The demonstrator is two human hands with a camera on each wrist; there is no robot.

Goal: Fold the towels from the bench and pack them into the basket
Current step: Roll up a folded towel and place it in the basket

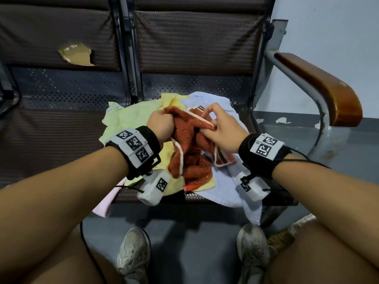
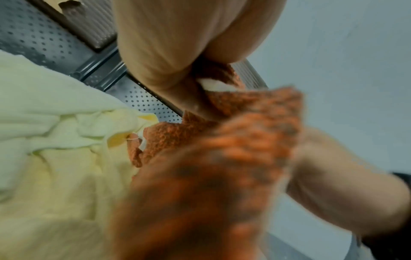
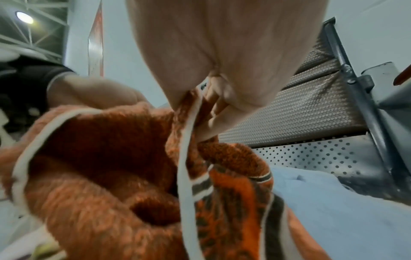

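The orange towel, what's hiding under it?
Under the orange towel lie a yellow towel and a light blue towel, spread on the bench. Whatever sits beneath its bunched middle is covered.

Left-wrist view: near part of orange towel (image 2: 200, 202) is blurred. Left hand (image 1: 161, 125) fingers are hidden in the towel.

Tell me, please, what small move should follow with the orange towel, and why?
Probably draw the hands apart to spread it. The left hand grips a bunched end, the right hand pinches the white edge, and the orange towel hangs crumpled between them.
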